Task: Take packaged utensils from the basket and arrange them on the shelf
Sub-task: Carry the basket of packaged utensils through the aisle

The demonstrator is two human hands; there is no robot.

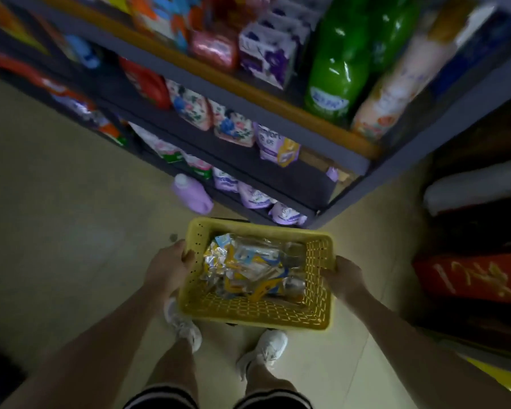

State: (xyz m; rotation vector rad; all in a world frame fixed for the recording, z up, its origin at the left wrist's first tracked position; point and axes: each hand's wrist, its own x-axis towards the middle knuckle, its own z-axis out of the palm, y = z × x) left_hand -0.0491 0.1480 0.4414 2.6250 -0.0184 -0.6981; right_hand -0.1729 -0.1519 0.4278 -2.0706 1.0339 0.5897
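Both hands are on the yellow basket (257,314), held out over the feet. The left hand (167,268) grips the rim at 9 o'clock, thumb hooked over the edge, while the right hand (344,276) holds the 3 o'clock side with fingers curled over the rim. The packaged utensils (248,270) sit piled inside, a shiny foil and yellow jumble, kinda blurry. The shelf (278,172) runs from 10 to 2 o'clock, stocked with pouches and green bottles (337,69). A purple bottle (191,193) stands on the floor at 11.
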